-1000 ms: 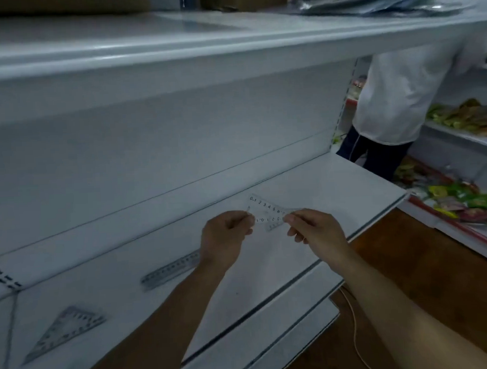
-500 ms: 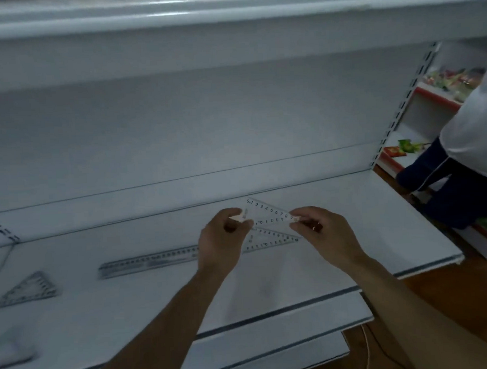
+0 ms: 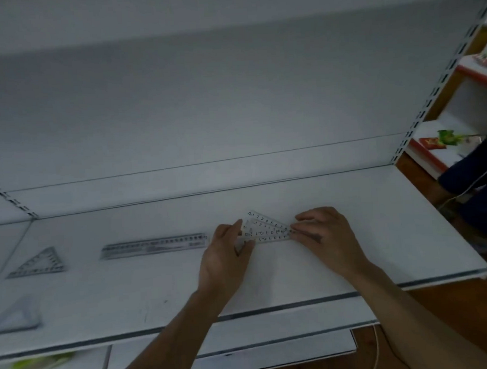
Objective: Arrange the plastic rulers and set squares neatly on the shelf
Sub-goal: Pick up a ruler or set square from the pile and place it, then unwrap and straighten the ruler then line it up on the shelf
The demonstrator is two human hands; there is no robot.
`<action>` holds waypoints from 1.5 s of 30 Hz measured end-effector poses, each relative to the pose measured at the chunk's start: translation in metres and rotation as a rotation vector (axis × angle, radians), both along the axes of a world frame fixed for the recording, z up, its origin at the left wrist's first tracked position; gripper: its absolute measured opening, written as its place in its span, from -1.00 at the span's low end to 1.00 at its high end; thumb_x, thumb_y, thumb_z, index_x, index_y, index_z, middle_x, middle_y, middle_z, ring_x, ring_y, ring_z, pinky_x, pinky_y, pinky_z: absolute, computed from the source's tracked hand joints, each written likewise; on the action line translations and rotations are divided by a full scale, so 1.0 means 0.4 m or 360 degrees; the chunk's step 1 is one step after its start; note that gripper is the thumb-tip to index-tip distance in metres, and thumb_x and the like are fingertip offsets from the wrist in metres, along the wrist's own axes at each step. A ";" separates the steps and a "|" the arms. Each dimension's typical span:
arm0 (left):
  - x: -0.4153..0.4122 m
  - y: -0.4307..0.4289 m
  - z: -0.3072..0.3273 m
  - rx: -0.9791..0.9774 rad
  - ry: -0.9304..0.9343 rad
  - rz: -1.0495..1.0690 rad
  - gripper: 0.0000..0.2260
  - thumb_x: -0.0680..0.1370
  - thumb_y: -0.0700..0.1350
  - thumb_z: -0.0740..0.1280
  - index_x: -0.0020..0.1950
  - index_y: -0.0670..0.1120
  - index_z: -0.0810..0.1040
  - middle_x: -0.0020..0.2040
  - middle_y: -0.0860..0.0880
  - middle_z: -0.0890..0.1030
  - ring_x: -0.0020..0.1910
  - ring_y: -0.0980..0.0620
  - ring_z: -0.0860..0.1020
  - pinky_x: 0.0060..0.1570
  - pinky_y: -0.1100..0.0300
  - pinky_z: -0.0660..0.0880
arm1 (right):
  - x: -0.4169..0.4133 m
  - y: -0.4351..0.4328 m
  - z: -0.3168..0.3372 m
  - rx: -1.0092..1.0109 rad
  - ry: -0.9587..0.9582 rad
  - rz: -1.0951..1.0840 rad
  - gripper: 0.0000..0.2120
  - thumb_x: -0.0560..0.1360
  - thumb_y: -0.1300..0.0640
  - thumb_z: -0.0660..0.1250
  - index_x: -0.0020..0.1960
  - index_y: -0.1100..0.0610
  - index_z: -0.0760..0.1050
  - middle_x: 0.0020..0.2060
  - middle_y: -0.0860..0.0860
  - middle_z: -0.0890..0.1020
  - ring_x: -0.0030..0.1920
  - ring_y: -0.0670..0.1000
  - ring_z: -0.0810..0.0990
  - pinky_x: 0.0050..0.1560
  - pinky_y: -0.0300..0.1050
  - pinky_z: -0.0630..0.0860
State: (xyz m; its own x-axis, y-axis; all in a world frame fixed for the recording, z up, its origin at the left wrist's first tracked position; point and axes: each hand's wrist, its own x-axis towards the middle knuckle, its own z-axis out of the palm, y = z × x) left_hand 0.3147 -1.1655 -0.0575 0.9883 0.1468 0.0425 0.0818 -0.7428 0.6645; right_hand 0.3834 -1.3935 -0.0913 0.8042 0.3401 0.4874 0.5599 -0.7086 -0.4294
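Left grip and right grip each pinched an end of the stacked set squares, low at the shelf; contact unclear. Ruler lay flat just left.

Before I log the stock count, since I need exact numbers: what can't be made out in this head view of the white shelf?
Head view only:
Clear plastic set squares pinched between left hand and right hand: number unclear; transparent, overlapping, ends under fingers.
Long clear plastic ruler: markings blurred.
Pale flat thing at front left: blurred, cut by frame edge.
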 end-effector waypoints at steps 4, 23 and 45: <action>0.007 -0.002 0.004 0.0156 0.0070 -0.0050 -0.53 0.60 0.07 0.22 0.49 -0.01 0.28 0.30 0.04 0.39 0.14 0.01 0.51 0.08 0.18 0.45 | 0.003 0.001 -0.004 -0.0026 0.0098 -0.0012 -0.67 0.45 -0.22 0.27 -0.04 -0.04 0.68 -0.02 -0.12 0.65 0.04 0.01 0.56 0.03 0.06 0.52; 0.009 0.020 -0.023 0.0036 -0.0027 0.0028 -0.68 0.53 0.04 0.36 0.25 -0.02 0.58 0.01 0.10 0.48 -0.14 0.16 0.50 -0.06 0.37 0.37 | 0.004 -0.003 -0.006 0.0056 0.0158 0.0018 -0.69 0.41 -0.19 0.30 -0.09 0.00 0.69 -0.01 -0.08 0.67 -0.02 0.05 0.61 0.02 0.07 0.54; -0.010 0.011 -0.010 0.0009 0.0004 0.0039 -0.67 0.54 0.05 0.34 0.28 0.01 0.54 0.05 0.12 0.46 -0.13 0.17 0.48 -0.07 0.42 0.32 | -0.013 0.001 0.038 0.0033 0.0376 -0.0040 -0.74 0.37 -0.09 0.43 -0.06 0.05 0.70 -0.02 -0.09 0.68 0.01 -0.02 0.61 0.11 -0.09 0.50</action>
State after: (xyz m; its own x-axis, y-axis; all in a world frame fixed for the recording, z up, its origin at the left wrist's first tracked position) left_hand 0.3106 -1.1611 -0.0614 0.9844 0.1709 0.0411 0.1016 -0.7442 0.6602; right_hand 0.3781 -1.3931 -0.0762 0.9048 0.3106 0.2914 0.4246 -0.7107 -0.5609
